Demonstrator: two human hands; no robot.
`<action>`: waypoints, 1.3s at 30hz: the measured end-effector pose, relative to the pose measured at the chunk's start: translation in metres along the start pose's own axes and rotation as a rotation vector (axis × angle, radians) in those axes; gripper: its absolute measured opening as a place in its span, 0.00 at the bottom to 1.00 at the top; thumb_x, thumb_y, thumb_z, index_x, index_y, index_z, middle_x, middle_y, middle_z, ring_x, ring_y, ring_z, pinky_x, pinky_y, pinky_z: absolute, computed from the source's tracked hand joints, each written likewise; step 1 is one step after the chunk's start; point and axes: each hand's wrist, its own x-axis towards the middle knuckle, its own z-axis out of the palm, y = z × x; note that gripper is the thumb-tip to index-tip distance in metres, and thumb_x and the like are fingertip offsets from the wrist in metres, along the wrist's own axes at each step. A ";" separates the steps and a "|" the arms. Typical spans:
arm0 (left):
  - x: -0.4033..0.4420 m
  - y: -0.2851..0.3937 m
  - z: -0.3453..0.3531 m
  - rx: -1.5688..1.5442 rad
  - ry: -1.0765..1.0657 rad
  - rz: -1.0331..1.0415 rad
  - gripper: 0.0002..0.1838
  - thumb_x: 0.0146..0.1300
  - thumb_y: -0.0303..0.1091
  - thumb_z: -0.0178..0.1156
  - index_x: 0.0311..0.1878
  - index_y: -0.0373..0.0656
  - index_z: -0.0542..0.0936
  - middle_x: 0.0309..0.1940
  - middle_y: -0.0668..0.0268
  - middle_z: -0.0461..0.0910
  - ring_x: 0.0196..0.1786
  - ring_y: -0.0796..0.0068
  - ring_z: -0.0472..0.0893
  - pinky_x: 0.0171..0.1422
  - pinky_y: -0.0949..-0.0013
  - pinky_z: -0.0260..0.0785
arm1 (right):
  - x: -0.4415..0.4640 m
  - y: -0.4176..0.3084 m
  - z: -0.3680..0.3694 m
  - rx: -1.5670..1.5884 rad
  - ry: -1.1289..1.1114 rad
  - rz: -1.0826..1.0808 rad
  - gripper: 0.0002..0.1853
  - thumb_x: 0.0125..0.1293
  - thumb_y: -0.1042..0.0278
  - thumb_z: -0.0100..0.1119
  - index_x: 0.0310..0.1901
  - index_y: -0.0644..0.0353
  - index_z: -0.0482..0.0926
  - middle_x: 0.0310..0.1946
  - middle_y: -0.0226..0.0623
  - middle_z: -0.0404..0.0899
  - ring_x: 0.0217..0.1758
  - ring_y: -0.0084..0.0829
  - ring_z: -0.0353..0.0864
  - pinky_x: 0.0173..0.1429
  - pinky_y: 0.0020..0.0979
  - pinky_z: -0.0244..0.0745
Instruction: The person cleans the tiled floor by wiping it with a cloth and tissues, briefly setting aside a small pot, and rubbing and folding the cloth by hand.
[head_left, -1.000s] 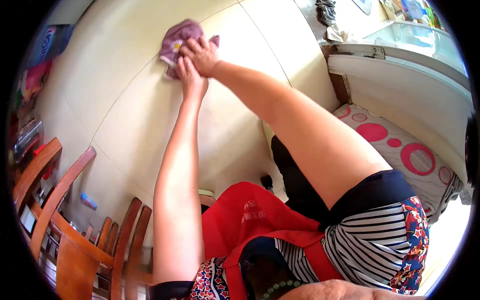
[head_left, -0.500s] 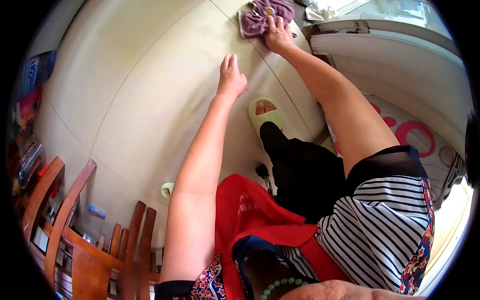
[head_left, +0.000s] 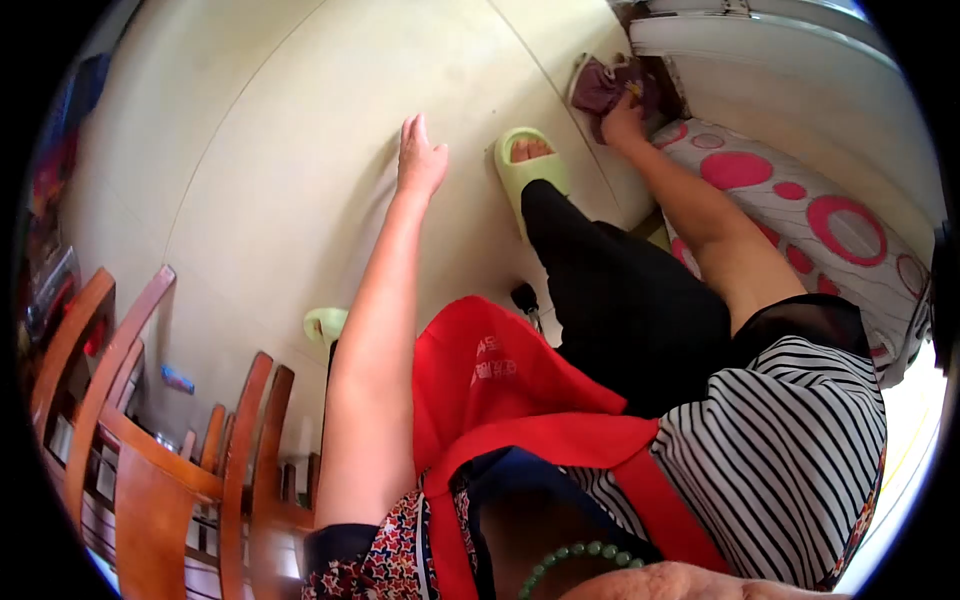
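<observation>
A purple cloth [head_left: 602, 88] with a pale edge and a small yellow mark lies bunched on the floor at the upper right, beside the base of the white cabinet. My right hand [head_left: 624, 124] is on its near side, fingers closed on the fabric and partly hidden in its folds. Over the floor left of centre, my left hand [head_left: 422, 162] has its fingers stretched out and holds nothing. It is well apart from the cloth.
Pale floor tiles [head_left: 330, 120] spread ahead. My foot in a green slipper [head_left: 512, 170] stands between the hands; another slipper [head_left: 325, 323] is lower left. Wooden chairs [head_left: 150, 490] stand at left, a white cabinet [head_left: 800, 110] and circle-patterned cushion [head_left: 790, 190] at right.
The hands were together on the cloth; my right hand has carried it right to the cabinet base. My left hand has come off it. The foot in the green slipper has come into view.
</observation>
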 end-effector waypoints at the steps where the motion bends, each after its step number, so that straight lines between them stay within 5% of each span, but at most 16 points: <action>1: -0.008 -0.005 -0.007 -0.011 -0.037 -0.002 0.34 0.53 0.29 0.55 0.65 0.30 0.59 0.66 0.47 0.58 0.70 0.51 0.57 0.74 0.60 0.50 | -0.001 0.006 0.002 0.016 -0.024 0.040 0.39 0.61 0.65 0.50 0.71 0.59 0.43 0.66 0.62 0.54 0.64 0.60 0.63 0.65 0.47 0.62; 6: -0.038 -0.062 -0.036 0.047 0.087 -0.068 0.33 0.55 0.34 0.59 0.65 0.35 0.63 0.65 0.49 0.63 0.69 0.56 0.62 0.73 0.62 0.53 | -0.023 0.001 -0.047 0.296 0.237 -0.412 0.30 0.57 0.62 0.54 0.64 0.53 0.64 0.58 0.52 0.71 0.52 0.56 0.76 0.58 0.41 0.70; 8: -0.041 -0.081 -0.048 -0.031 0.195 -0.027 0.31 0.60 0.36 0.57 0.66 0.36 0.63 0.66 0.50 0.63 0.69 0.58 0.62 0.72 0.63 0.54 | -0.053 -0.037 -0.068 0.504 0.341 -0.644 0.30 0.54 0.56 0.61 0.59 0.56 0.70 0.48 0.46 0.79 0.52 0.45 0.78 0.55 0.39 0.71; 10: -0.045 -0.073 -0.064 -0.100 0.351 0.035 0.30 0.64 0.37 0.55 0.67 0.36 0.62 0.66 0.51 0.62 0.70 0.60 0.61 0.72 0.63 0.54 | -0.087 -0.081 -0.083 0.470 0.292 -0.784 0.26 0.55 0.62 0.60 0.58 0.53 0.71 0.47 0.43 0.79 0.50 0.44 0.78 0.53 0.39 0.72; 12: -0.053 -0.045 -0.087 -0.110 0.466 0.084 0.28 0.68 0.39 0.51 0.67 0.37 0.61 0.68 0.51 0.59 0.71 0.60 0.60 0.73 0.62 0.53 | -0.112 -0.135 -0.062 1.098 -0.044 -1.149 0.25 0.52 0.78 0.58 0.55 0.62 0.72 0.47 0.48 0.77 0.52 0.44 0.76 0.57 0.34 0.71; 13: -0.056 -0.039 -0.093 -0.141 0.549 0.128 0.28 0.68 0.39 0.51 0.67 0.37 0.61 0.68 0.51 0.58 0.70 0.58 0.59 0.73 0.61 0.52 | -0.137 -0.148 -0.060 0.795 0.198 -1.218 0.30 0.48 0.79 0.59 0.57 0.62 0.70 0.47 0.47 0.77 0.51 0.42 0.77 0.55 0.33 0.73; 16: -0.079 -0.026 -0.098 -0.262 0.782 0.091 0.27 0.68 0.40 0.49 0.67 0.37 0.61 0.68 0.49 0.56 0.69 0.53 0.59 0.73 0.59 0.51 | -0.198 -0.191 -0.027 0.540 0.058 -1.522 0.30 0.46 0.80 0.58 0.57 0.56 0.71 0.47 0.44 0.77 0.53 0.48 0.74 0.57 0.42 0.70; 18: -0.101 -0.034 -0.089 -0.156 0.930 -0.009 0.27 0.69 0.40 0.48 0.65 0.34 0.62 0.67 0.45 0.57 0.67 0.49 0.61 0.72 0.56 0.50 | -0.216 -0.203 0.030 0.288 0.049 -1.802 0.25 0.53 0.67 0.59 0.56 0.46 0.73 0.50 0.37 0.75 0.44 0.49 0.78 0.52 0.39 0.74; 21: -0.152 -0.062 -0.037 -0.131 0.912 -0.293 0.28 0.70 0.42 0.46 0.64 0.29 0.62 0.66 0.43 0.58 0.68 0.48 0.60 0.73 0.54 0.49 | -0.255 -0.187 0.108 -0.112 0.029 -2.046 0.23 0.52 0.65 0.60 0.53 0.47 0.76 0.50 0.32 0.73 0.48 0.42 0.76 0.54 0.40 0.72; 24: -0.197 -0.089 0.022 -0.275 0.626 -0.462 0.33 0.69 0.46 0.46 0.66 0.27 0.58 0.69 0.41 0.52 0.71 0.46 0.54 0.74 0.53 0.44 | -0.271 -0.145 0.161 -0.689 0.044 -2.129 0.27 0.56 0.59 0.58 0.60 0.46 0.73 0.63 0.31 0.67 0.66 0.41 0.63 0.66 0.42 0.60; 27: -0.214 -0.096 0.048 -0.205 0.446 -0.540 0.43 0.65 0.56 0.48 0.70 0.29 0.50 0.72 0.39 0.39 0.74 0.40 0.40 0.75 0.48 0.35 | -0.283 -0.120 0.152 -0.826 -0.102 -1.982 0.30 0.59 0.56 0.56 0.65 0.45 0.68 0.69 0.30 0.58 0.72 0.39 0.52 0.71 0.41 0.51; 30: -0.191 -0.100 0.059 -0.101 0.491 -0.494 0.45 0.63 0.57 0.50 0.69 0.29 0.50 0.71 0.37 0.41 0.73 0.34 0.41 0.75 0.46 0.34 | -0.266 -0.139 0.151 -0.700 -0.200 -1.919 0.30 0.60 0.56 0.55 0.66 0.44 0.66 0.71 0.26 0.56 0.73 0.36 0.51 0.71 0.41 0.52; 32: -0.167 -0.086 0.051 -0.109 0.590 -0.274 0.37 0.58 0.53 0.56 0.58 0.29 0.63 0.67 0.38 0.53 0.69 0.37 0.52 0.73 0.45 0.41 | -0.262 -0.149 0.135 -0.819 -0.295 -1.656 0.30 0.62 0.58 0.53 0.67 0.44 0.65 0.70 0.21 0.56 0.73 0.34 0.50 0.71 0.40 0.52; 34: -0.146 -0.061 0.002 -0.246 0.143 -0.170 0.43 0.62 0.60 0.51 0.67 0.30 0.58 0.71 0.42 0.49 0.74 0.46 0.47 0.76 0.53 0.38 | -0.249 -0.147 0.124 -0.798 -0.171 -1.538 0.25 0.65 0.58 0.50 0.65 0.44 0.67 0.71 0.26 0.55 0.74 0.34 0.48 0.73 0.43 0.48; 36: -0.117 -0.064 0.005 -0.336 0.192 -0.059 0.44 0.60 0.62 0.51 0.67 0.34 0.61 0.72 0.47 0.49 0.75 0.53 0.46 0.77 0.57 0.38 | -0.227 -0.146 0.118 -1.026 -0.006 -1.541 0.26 0.67 0.59 0.48 0.67 0.41 0.64 0.73 0.33 0.50 0.76 0.43 0.45 0.73 0.45 0.49; 39: -0.089 -0.068 -0.013 -0.289 -0.026 -0.092 0.46 0.58 0.67 0.46 0.71 0.41 0.56 0.74 0.53 0.45 0.76 0.54 0.42 0.78 0.60 0.39 | -0.225 -0.151 0.105 -1.035 0.075 -1.538 0.31 0.65 0.62 0.51 0.70 0.41 0.57 0.73 0.38 0.46 0.75 0.49 0.45 0.73 0.47 0.52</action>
